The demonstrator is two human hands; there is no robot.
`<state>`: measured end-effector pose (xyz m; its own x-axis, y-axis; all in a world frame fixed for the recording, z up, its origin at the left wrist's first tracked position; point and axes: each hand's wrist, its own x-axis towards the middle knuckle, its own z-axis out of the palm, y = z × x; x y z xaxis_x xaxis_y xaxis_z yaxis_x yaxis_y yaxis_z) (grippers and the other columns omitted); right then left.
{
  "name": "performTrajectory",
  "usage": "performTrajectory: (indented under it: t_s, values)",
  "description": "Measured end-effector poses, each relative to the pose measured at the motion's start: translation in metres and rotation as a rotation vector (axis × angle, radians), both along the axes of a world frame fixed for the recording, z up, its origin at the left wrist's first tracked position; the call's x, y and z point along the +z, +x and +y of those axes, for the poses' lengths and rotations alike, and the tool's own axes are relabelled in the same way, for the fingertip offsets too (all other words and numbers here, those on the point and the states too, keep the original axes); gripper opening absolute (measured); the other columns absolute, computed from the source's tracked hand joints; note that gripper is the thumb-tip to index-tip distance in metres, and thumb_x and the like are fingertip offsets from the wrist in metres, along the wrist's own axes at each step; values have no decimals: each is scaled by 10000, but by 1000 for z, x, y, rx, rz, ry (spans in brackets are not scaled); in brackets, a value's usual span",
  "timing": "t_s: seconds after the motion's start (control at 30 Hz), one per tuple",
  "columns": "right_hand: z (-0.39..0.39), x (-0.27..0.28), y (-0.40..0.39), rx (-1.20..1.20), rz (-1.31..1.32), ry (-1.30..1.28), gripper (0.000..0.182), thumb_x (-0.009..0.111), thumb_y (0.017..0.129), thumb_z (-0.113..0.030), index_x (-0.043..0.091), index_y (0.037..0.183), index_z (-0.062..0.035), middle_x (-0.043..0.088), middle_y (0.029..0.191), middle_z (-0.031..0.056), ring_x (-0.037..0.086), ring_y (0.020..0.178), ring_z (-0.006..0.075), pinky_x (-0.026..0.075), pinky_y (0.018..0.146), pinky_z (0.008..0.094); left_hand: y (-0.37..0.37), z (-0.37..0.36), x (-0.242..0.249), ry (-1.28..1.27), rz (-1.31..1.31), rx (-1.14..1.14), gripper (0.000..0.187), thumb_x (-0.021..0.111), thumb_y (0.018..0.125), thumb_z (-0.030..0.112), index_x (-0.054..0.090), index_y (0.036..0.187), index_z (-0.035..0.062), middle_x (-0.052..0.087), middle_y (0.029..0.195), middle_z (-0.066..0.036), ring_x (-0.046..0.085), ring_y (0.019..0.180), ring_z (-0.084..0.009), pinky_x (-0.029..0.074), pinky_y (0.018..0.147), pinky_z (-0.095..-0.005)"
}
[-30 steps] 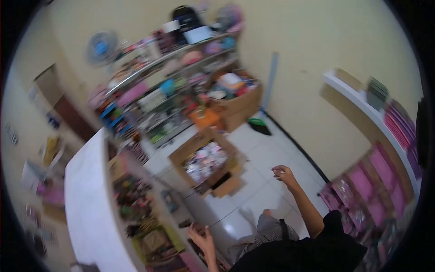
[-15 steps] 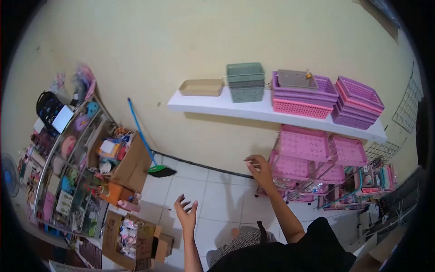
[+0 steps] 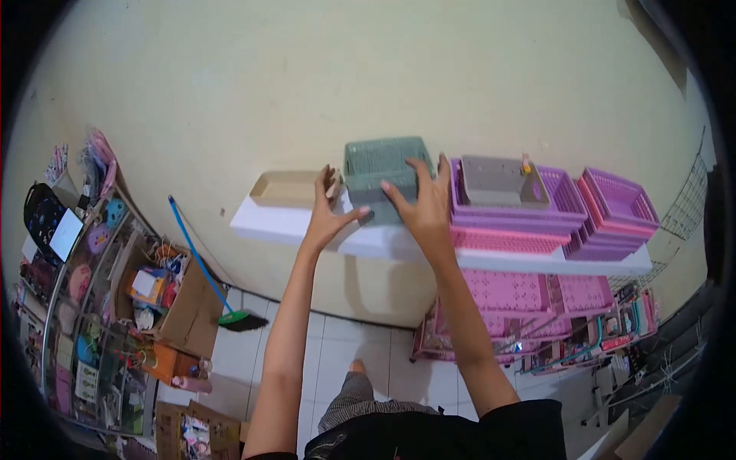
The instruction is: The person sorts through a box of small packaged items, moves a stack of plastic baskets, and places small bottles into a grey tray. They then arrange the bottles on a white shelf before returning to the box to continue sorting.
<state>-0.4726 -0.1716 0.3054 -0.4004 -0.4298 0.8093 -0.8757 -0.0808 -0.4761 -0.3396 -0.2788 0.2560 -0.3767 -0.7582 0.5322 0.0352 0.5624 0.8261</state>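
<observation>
On shelf | green basket between both grips | left hand, right hand clasp its sides

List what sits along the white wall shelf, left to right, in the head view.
Beige tray → left hand → green basket → right hand → purple-and-pink basket stack holding a grey tray → second purple basket stack.
</observation>
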Motion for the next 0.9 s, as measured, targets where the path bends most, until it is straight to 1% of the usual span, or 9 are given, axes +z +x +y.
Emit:
performTrajectory:
  t_s: [0.17,0.4,0.5,0.53,0.6,0.7,0.83,0.87,0.9]
  values:
    - [-8,-5,-17,28,-103,70,260,696,641,-139,544,806,-7,527,908,160,517,801,320,413,718,372,-23,-46,7,-54,68,-299,1167,829,449,202,65,1322,70,227,1312,-213,258,1219,-308,230,1001,-390]
    - [-11,7,-14,22,-132,-7,251,720,581,-48,549,759,-2,531,961,185,532,875,310,428,720,339,-25,-46,22,-58,-46,-358,1205,833,407,202,58,1319,60,270,1291,-202,287,1201,-312,243,998,-394]
    - [-7,18,-10,-24,-191,-169,235,711,562,17,552,727,-36,549,775,39,506,672,107,385,583,217,-29,-44,23,-55,-53,-328,1180,825,418,191,70,1315,48,262,1294,-205,287,1197,-327,251,995,-390]
    - [-2,21,-6,-4,-203,-146,235,711,562,17,552,727,-36,549,775,39,506,672,107,385,583,217,-25,-42,22,-93,-16,-310,1140,816,439,188,97,1310,35,261,1294,-208,286,1196,-334,255,994,-388]
    - [3,26,8,119,-316,-261,233,699,568,-5,555,748,-38,480,1100,209,488,1015,349,419,823,414,-14,-45,4,43,25,-280,1098,786,466,212,106,1309,35,268,1290,-204,292,1192,-330,260,991,-387]
    - [-6,18,32,432,-157,-419,250,678,556,6,559,768,-52,448,1130,223,463,1043,376,398,861,435,22,-24,-38,397,245,-162,977,696,546,284,134,1306,35,288,1280,-191,310,1182,-317,276,982,-386]
    - [-10,6,75,1174,-670,383,370,675,517,24,613,860,-103,480,1099,217,488,1030,337,417,855,395,130,45,-81,651,742,157,838,575,653,381,171,1301,35,316,1267,-173,334,1169,-299,298,970,-384]
    - [-17,2,90,1282,-669,448,370,675,517,24,613,860,-103,480,1099,217,488,1030,337,417,855,395,149,57,-87,676,877,209,808,545,680,405,180,1299,35,323,1264,-169,340,1166,-294,304,968,-383]
    - [-26,-5,107,1374,-282,438,313,692,528,-1,618,819,-89,472,1113,220,494,1021,338,425,842,385,171,80,-94,688,1010,238,781,514,706,429,189,1298,35,330,1261,-164,346,1162,-290,309,965,-383]
